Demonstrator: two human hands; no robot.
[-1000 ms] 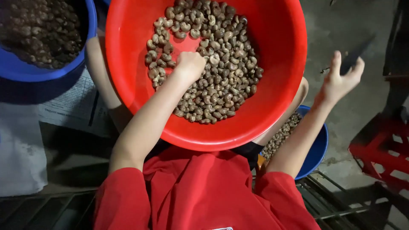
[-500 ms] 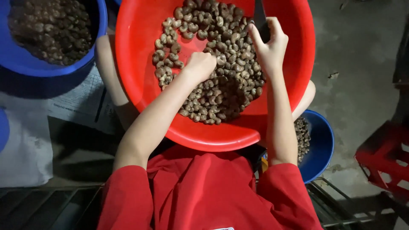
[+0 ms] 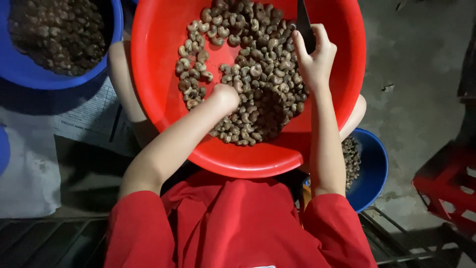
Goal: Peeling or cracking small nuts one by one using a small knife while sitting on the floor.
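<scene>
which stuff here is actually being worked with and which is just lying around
In use: red basin; cashew nuts; dark knife in right hand; left hand closed among the nuts.

Lying about: blue basin; smaller blue bowl; printed paper; red stool.

- Cashew nuts [image 3: 258, 74]: curved, brown-grey, unshelled, heaped loosely in the red basin [image 3: 163, 59].
- Knife [image 3: 303, 22]: dark blade, upright, over the basin's far right side.
</scene>
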